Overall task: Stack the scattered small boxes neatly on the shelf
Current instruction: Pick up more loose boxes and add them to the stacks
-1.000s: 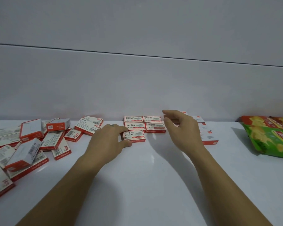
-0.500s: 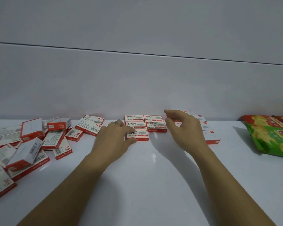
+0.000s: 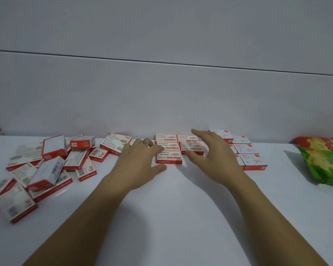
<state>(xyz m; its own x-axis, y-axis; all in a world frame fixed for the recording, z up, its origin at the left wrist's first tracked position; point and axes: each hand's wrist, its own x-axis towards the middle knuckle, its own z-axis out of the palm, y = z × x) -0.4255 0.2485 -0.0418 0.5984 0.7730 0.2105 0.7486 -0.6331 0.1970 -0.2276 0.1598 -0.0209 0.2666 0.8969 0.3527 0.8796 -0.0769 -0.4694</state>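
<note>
Slide small red-and-white cardboard box (image 3: 168, 157), lying front-left in the neat block (image 3: 188, 143) at the back of the white shelf (image 3: 181, 217), squarely flush using loose-fingered left hand (image 3: 140, 162) touching its left edge, guarding the right column with spread, empty right hand (image 3: 213, 154).

Bare forearms; left hand (image 3: 140, 160) shows a small dark mark on one finger
</note>
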